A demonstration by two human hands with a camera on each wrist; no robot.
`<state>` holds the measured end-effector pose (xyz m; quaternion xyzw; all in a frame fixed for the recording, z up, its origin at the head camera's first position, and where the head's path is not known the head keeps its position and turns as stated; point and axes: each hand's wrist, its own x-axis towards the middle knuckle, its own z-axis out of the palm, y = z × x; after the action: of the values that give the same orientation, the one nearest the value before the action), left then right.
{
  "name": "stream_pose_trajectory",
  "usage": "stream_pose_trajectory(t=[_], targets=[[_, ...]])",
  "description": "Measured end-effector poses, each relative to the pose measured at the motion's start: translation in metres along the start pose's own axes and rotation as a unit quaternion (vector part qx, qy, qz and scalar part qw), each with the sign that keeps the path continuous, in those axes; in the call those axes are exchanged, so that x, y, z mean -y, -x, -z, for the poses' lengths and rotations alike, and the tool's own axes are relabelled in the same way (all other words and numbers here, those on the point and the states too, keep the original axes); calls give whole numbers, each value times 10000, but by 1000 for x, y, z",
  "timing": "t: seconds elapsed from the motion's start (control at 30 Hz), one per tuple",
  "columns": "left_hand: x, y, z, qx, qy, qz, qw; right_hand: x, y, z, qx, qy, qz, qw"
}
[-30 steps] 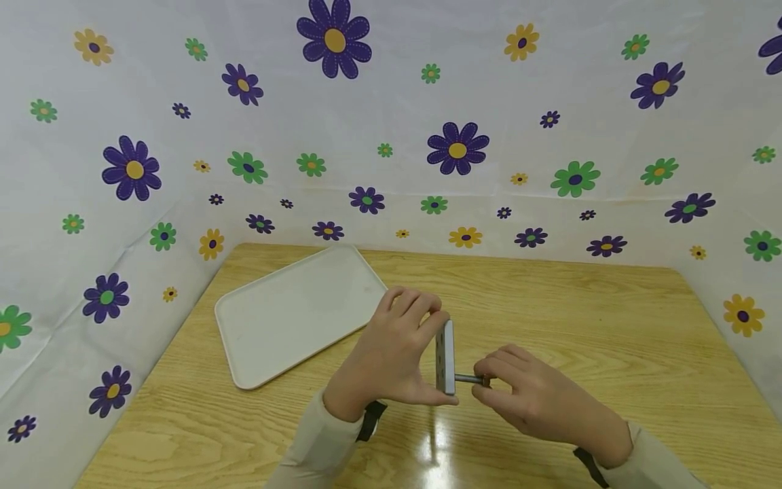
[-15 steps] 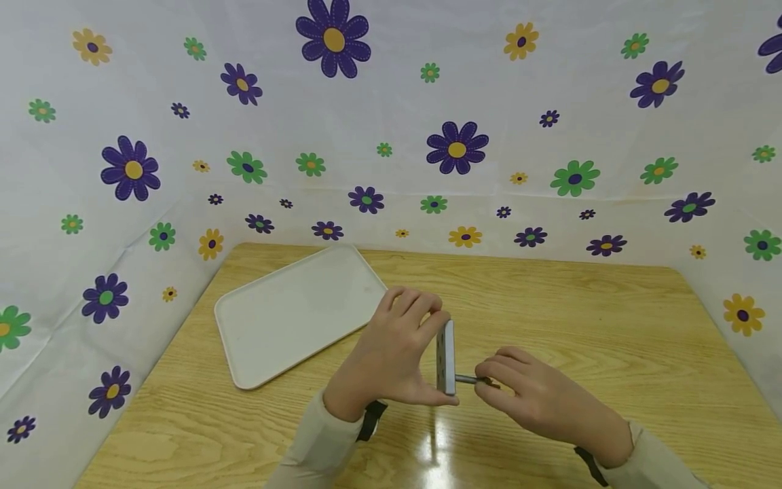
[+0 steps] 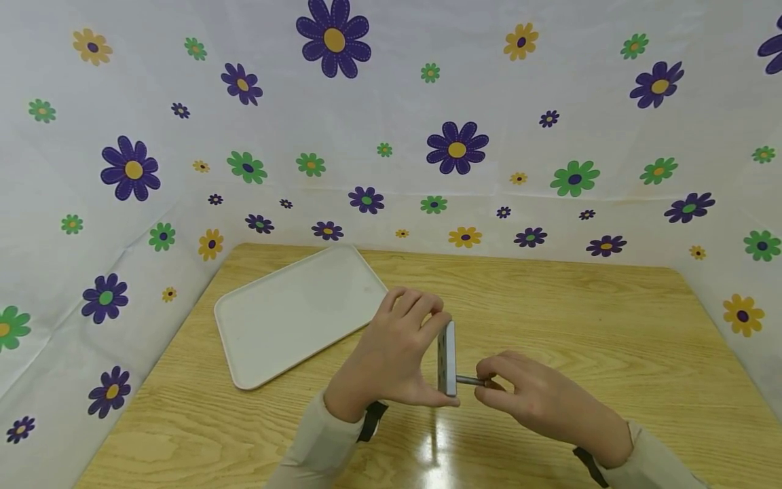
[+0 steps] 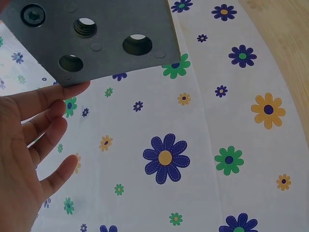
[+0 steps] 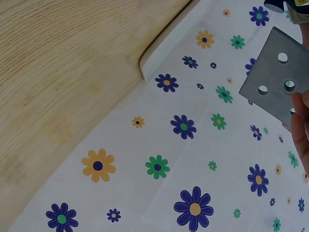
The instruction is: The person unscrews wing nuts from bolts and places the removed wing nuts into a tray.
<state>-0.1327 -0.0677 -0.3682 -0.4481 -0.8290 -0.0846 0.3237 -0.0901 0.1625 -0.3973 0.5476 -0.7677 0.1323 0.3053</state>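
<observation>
My left hand (image 3: 394,360) holds a flat grey metal plate (image 3: 451,356) on edge above the table, thumb under its lower edge and fingers at the upper one. Several round holes pierce the plate (image 4: 108,54) in the left wrist view; one is threaded, and a round end with a hex recess (image 4: 34,15) fills another. To the right of the plate, my right hand (image 3: 537,397) pinches a thin bolt-like metal rod (image 3: 469,380) between thumb and fingers. The rod meets the plate's right face near its lower end. Fingers hide the rod's outer end.
A white tray (image 3: 299,316) lies at an angle on the left of the wooden table (image 3: 580,305). White cloth (image 3: 391,102) with printed flowers stands behind the table and along both sides.
The plate and left hand stay almost still. My right thumb and fingers have shifted around the rod, and its wider outer end, visible earlier, is now covered by the fingers.
</observation>
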Motion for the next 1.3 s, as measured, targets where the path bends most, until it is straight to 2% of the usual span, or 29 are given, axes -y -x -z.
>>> stream_pose_trajectory(t=[0.23, 0.37, 0.53, 0.67, 0.83, 0.93, 1.1, 1.3], targets=[[1, 1, -1, -60, 17, -22, 10000, 0, 0, 0, 61, -167, -57, 9998], [1, 1, -1, -36, 12, -6, 10000, 0, -2, -2, -165, -343, 81, 9992], [2, 2, -1, -58, -5, -29, 10000, 0, -3, -3, -447, -100, 274, 9986], [2, 1, -2, -93, -5, -69, 9999, -1, -2, -2, -359, 22, 340, 9988], [1, 1, -2, -134, -32, -88, 9999, -2, 0, 1, -253, -175, 391, 9988], [1, 1, -2, -131, -42, -96, 9999, -3, -1, 2, -329, -293, 455, 9980], [1, 1, -2, -95, -17, -84, 9999, -3, -2, 1, -469, -96, 545, 9974], [0, 1, 0, -19, -37, -59, 10000, -3, -1, 1, -349, 52, 539, 9979]])
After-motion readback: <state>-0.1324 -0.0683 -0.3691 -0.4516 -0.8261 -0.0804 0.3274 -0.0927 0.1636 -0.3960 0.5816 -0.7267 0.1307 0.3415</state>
